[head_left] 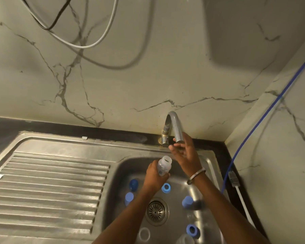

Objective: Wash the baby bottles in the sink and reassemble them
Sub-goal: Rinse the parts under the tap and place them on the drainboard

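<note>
we hold the open bottle (pixel 163 165) in our left hand (pixel 155 175), fingers wrapped around its lower body, mouth tilted toward the faucet (pixel 176 127) at 12 o'clock over the sink (pixel 209 161). our right hand (pixel 183 152) hangs released under the spout, gripping nothing. the bottle looks light, stiff and likely slick when wet, so a mid-body wrap seems safest.

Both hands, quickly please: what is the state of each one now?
Left hand: grips the clear plastic baby bottle, mouth up.
Right hand: open, fingers relaxed below the grey metal tap spout, holding nothing.
</note>
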Demonstrator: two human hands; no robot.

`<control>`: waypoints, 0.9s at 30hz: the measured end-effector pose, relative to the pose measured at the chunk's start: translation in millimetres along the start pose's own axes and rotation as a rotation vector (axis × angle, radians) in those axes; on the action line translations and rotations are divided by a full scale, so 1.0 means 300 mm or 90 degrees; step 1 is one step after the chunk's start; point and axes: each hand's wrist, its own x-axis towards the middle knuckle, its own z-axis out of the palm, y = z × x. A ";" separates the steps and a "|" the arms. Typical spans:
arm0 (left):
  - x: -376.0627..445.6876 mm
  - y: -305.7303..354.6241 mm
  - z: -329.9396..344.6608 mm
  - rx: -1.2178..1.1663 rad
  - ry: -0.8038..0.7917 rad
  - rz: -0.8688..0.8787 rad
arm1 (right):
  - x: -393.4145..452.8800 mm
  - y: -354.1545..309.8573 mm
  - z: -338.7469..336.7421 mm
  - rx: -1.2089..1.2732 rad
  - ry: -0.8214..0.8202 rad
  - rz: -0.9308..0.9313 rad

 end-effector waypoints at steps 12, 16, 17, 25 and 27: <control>0.075 -0.021 0.047 0.000 0.015 -0.084 | 0.055 -0.055 -0.007 -0.036 0.059 -0.146; 0.088 -0.040 0.058 -0.011 0.008 -0.102 | 0.068 -0.038 -0.014 -0.050 0.038 -0.147; 0.090 -0.043 0.061 -0.012 0.005 -0.104 | 0.069 -0.038 -0.015 -0.050 0.033 -0.146; 0.103 -0.045 0.062 -0.017 0.003 -0.117 | 0.061 0.070 0.012 0.048 0.154 0.016; 0.106 -0.043 0.058 -0.012 0.007 -0.114 | 0.092 0.124 0.052 -0.060 0.125 0.126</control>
